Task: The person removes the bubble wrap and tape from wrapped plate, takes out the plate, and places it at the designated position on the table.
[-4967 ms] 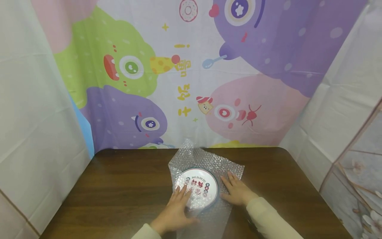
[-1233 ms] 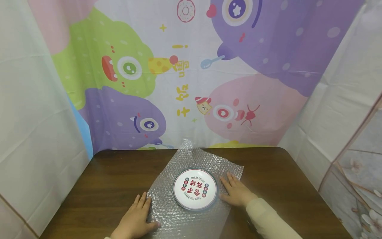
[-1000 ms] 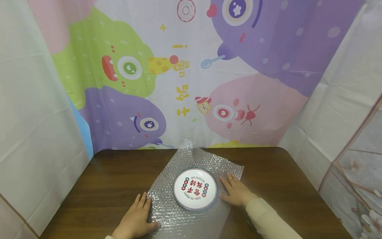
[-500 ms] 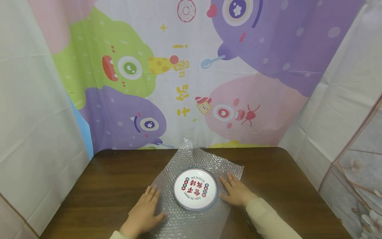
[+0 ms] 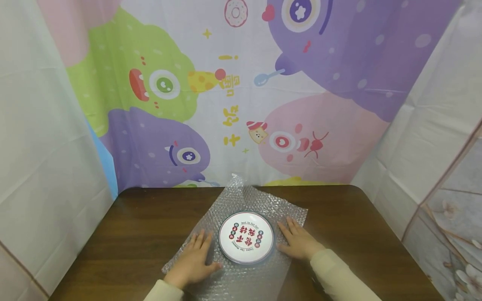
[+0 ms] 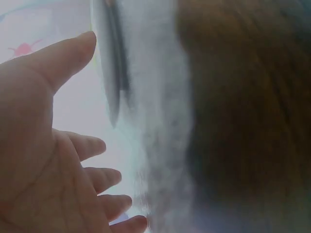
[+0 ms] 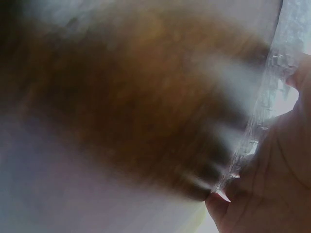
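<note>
A round white plate (image 5: 246, 238) with red lettering and a dark rim lies on a sheet of bubble wrap (image 5: 244, 280). My left hand (image 5: 193, 261) is over the sheet to the left of the plate, fingers extended and thumb spread toward the plate. In the left wrist view the plate (image 6: 108, 53) shows edge-on beside that thumb. On the plate's right side my right hand (image 5: 299, 240) rests on the wrap with straight fingers. The right wrist view shows the bubble wrap (image 7: 260, 102) under the fingers.
The dark wooden table (image 5: 143, 234) has rounded far corners. Behind it hangs a cartoon-printed curtain (image 5: 241, 104). Pale cloth hangings close in the left side (image 5: 49, 146) and the right side (image 5: 421, 138).
Five seconds ago wrap covered part of the plate; it then lay uncovered. Over the last second my left hand has moved right toward the plate, baring the wrap's left corner. My right hand stays put.
</note>
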Demonstrator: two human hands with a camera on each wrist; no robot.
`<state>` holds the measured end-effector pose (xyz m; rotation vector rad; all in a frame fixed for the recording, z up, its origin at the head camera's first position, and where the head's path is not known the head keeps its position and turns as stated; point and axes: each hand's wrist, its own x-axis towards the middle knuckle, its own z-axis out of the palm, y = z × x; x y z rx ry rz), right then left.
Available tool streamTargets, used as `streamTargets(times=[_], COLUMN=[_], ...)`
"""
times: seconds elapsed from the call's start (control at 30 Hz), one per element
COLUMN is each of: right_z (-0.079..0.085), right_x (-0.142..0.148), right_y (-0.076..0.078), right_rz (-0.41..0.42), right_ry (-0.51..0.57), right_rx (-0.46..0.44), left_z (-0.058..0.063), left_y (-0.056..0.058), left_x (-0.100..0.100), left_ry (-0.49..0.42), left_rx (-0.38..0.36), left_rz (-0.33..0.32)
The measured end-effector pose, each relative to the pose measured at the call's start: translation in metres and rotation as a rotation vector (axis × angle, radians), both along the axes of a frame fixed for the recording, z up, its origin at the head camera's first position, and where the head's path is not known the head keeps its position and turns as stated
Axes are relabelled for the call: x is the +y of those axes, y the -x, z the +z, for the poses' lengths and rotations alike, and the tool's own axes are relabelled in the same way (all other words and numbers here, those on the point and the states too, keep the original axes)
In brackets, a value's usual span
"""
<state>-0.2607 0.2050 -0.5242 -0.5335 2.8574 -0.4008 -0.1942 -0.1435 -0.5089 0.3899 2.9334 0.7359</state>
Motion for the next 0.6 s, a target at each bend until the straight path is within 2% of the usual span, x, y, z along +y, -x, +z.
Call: streamTargets(times=[0.07, 0.2, 0.4, 0.6], right_z=[0.0002, -0.0006, -0.0022, -0.0025], right_x=[0.0003, 0.0003, 0.0004, 0.0007], right_y=[-0.0001, 0.0006, 0.0023, 0.0023], right_rz=[0.000, -0.001, -0.001, -0.002], right_ry=[0.000, 0.001, -0.016, -0.004], right_rx=[-0.002, -0.005, -0.003, -0.008], left_z=[-0.0029, -0.0071, -0.0083, -0.0082], left_y=[0.0019, 0.0036, 0.0017, -0.0009], left_x=[0.0010, 0.0028, 0.0060, 0.0078], left_ry=[0.009, 0.044, 0.092, 0.100], left_rx=[-0.030, -0.046, -0.042, -0.026], left_rz=[0.004, 0.005, 0.012, 0.015])
